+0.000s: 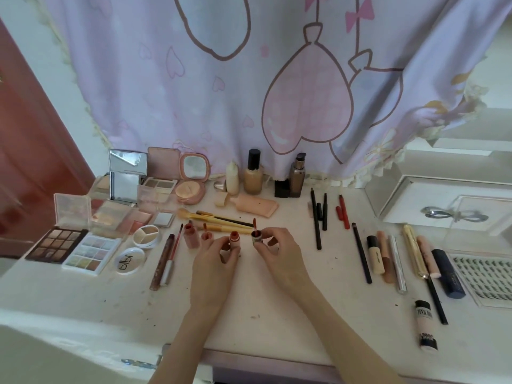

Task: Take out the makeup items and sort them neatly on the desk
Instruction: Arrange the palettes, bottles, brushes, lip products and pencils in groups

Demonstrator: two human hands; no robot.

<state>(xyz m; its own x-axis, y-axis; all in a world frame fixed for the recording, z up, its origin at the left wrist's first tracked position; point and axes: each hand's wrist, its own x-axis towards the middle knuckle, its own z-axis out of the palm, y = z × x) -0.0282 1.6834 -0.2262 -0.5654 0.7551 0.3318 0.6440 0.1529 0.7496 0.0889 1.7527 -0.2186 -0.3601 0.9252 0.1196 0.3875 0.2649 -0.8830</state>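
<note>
1. While pinched upright in the left hand (216,261), small lip pot with orange-red top (234,240) at mid-desk, just above the white desk (277,314) surface, fingertips curled round its base.
2. Beside it, nearly touching: dark-red open tube with printed label (257,237), gripped between thumb and fingers of the right hand (279,253). Mouth of tube facing up.
3. Just left of the left hand: two more pink lip tubes (191,236) standing, applicator wands sticking up.
4. Behind the hands: makeup brushes (210,218) with pale wooden handles, lying crosswise.
5. Left edge of desk: open eyeshadow palettes (56,245), blush compacts, mirrored cases, packed close together.
6. Back edge, against the pink curtain (277,79): foundation bottles (252,176) upright, peach tube lying flat just in front.
7. Right of centre: black and red pencils (318,217) in rows.
8. Right edge: concealers, gold wand, navy tube laid parallel; lash tray (487,281) at far right; clear box (443,206) behind.
9. Near front right corner: small pale tube (425,325), lying apart.
</note>
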